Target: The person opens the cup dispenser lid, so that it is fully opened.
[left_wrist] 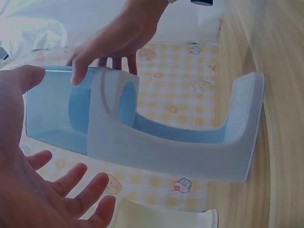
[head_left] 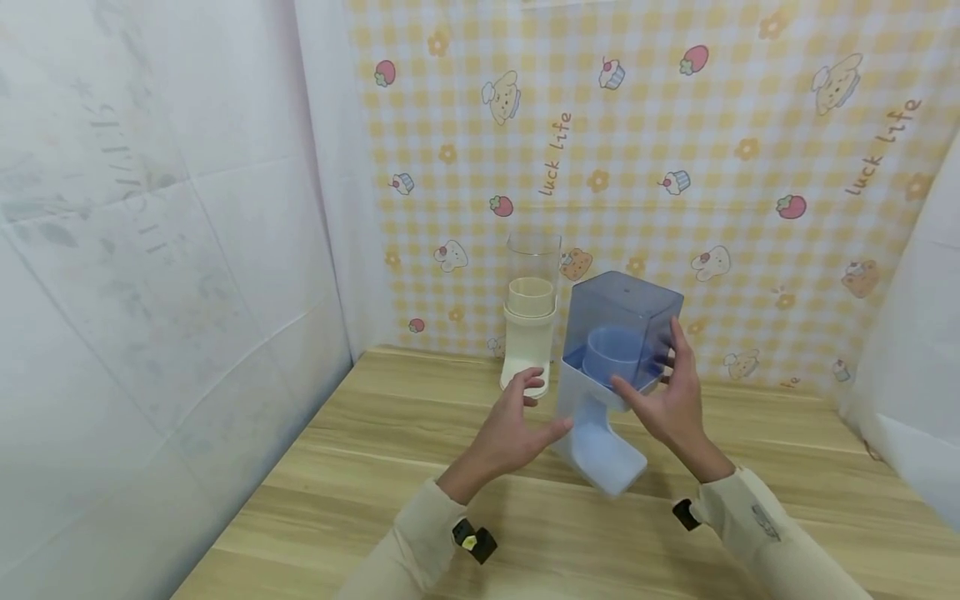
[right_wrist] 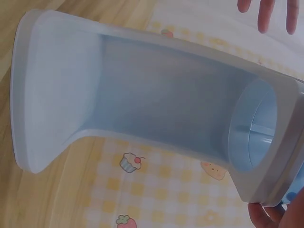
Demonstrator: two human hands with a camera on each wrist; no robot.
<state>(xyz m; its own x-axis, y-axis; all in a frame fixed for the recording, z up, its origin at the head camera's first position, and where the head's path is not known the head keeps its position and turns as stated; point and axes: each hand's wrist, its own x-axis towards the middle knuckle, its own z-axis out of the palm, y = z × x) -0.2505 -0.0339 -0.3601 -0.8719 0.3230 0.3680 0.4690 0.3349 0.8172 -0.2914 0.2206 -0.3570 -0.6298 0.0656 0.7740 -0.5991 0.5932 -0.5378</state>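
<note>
A dispenser with a see-through blue box [head_left: 626, 312] on top and a pale blue-white curved stand [head_left: 600, 450] leans slightly, its foot right at the wooden tabletop. My right hand [head_left: 678, 396] grips the box at its lower right corner, thumb on the front and fingers along the side. Beside the stand's left side is my left hand [head_left: 517, 433], its fingers spread and relaxed, holding nothing. In the right wrist view, a round opening [right_wrist: 254, 126] shows under the box. A cream dispenser [head_left: 528, 333] with a clear cylinder stands upright behind the left hand.
The wooden table [head_left: 360, 483] ends at the back against a yellow checked cloth [head_left: 465, 125] with printed cakes and strawberries. White sheets [head_left: 225, 208] hang on the left and right sides. Small black devices [head_left: 474, 540] sit at both wrists.
</note>
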